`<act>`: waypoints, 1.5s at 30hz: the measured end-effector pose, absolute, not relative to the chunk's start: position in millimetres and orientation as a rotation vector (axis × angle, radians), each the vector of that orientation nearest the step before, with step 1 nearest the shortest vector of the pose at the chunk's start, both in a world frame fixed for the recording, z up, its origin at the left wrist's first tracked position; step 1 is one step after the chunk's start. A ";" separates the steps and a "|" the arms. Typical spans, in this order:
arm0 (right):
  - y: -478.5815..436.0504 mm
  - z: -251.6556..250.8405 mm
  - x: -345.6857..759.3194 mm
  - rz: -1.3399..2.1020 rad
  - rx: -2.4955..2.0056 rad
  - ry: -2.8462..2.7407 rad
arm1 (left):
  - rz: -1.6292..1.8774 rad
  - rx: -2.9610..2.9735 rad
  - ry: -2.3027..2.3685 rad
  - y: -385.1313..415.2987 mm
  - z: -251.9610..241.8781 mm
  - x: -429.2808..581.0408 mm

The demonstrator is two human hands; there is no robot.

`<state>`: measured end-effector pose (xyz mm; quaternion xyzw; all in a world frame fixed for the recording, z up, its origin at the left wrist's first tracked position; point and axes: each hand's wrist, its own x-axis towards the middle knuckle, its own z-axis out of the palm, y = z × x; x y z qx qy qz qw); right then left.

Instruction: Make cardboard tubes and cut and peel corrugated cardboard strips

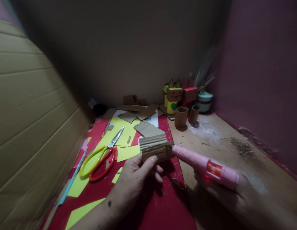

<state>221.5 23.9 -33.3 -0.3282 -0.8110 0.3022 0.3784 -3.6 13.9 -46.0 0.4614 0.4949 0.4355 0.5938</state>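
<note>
My left hand (135,179) holds a small roll of corrugated cardboard (156,147) above the red paper. My right hand (220,195), dim and low at the right, grips a pink glue gun (205,166). The gun's nozzle touches the right end of the cardboard roll. Both hands hover just over the work surface near its front middle.
Scissors with yellow and orange handles (100,158) lie on yellow paper (119,134) to the left. Cardboard scraps (148,127) lie behind. Two cardboard tubes (181,117), small box figures (174,94) and a teal lidded pot (204,100) stand at the back. A large cardboard sheet (31,121) walls the left.
</note>
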 end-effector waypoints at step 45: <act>24.0 -29.7 234.2 0.621 -0.914 -2.083 | 1.106 1.042 1.200 15.9 -36.8 -2.1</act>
